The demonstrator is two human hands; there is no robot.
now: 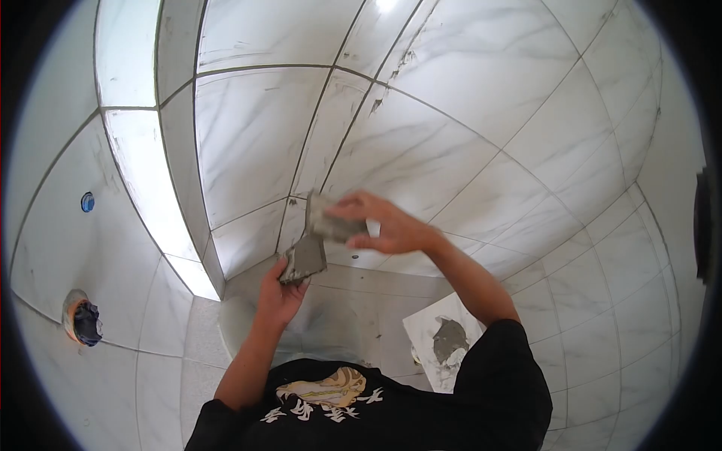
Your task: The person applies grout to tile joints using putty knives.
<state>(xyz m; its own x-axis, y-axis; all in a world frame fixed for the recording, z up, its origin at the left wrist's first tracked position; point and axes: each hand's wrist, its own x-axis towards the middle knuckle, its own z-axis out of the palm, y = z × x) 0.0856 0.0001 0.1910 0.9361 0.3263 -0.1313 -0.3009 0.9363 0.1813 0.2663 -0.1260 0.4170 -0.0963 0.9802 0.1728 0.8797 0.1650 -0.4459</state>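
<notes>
My left hand point(280, 297) grips a small flat piece with grey cement paste point(308, 258) spread over its upper face. Fingers and thumb close around the lower edge of it. Just above and to the right, my right hand point(385, 225) holds a flat, grey-smeared rectangular piece point(331, 219) between thumb and fingers. Motion blurs this piece, and I cannot tell its exact kind. Its lower edge overlaps the top of the paste-covered piece in this view. Both are in front of the lower part of a narrow tiled strip point(304, 165) on the wall.
Marbled white wall tiles point(481, 68) with dark joints surround me. To the lower right lies a white slab point(425, 334) carrying a patch of grey paste point(450, 342). A stuffed pipe opening point(84, 323) and a blue plug point(88, 201) are in the left wall. A translucent rounded object point(241, 319) stands below.
</notes>
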